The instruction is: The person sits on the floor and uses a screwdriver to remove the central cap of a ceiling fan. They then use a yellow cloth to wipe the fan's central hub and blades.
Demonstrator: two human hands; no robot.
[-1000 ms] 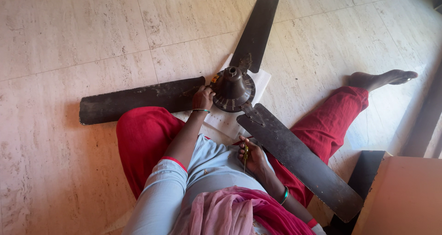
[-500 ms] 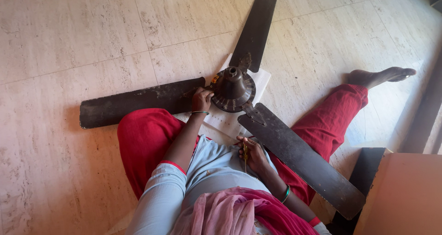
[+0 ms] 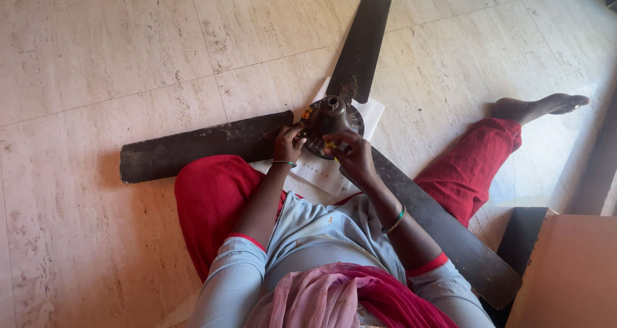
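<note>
A ceiling fan lies on the tiled floor in front of me, its brown motor hub (image 3: pixel 331 116) resting on a white sheet (image 3: pixel 371 114). Three dark blades spread out from it: one to the left (image 3: pixel 193 149), one away from me (image 3: pixel 363 42), one toward my right leg (image 3: pixel 450 231). My left hand (image 3: pixel 288 143) grips the joint where the left blade meets the hub. My right hand (image 3: pixel 352 155) is at the hub's near side, fingers closed on a small yellow-handled tool (image 3: pixel 329 145), mostly hidden.
I sit with red-trousered legs around the fan, my bare right foot (image 3: pixel 546 104) stretched out to the right. A tan box (image 3: pixel 572 270) and a dark panel (image 3: pixel 522 238) stand at the bottom right. A dark frame (image 3: pixel 598 167) runs along the right edge.
My right hand has risen from my lap to the hub's near side, bringing the tool along. The left hand has stayed at the blade joint.
</note>
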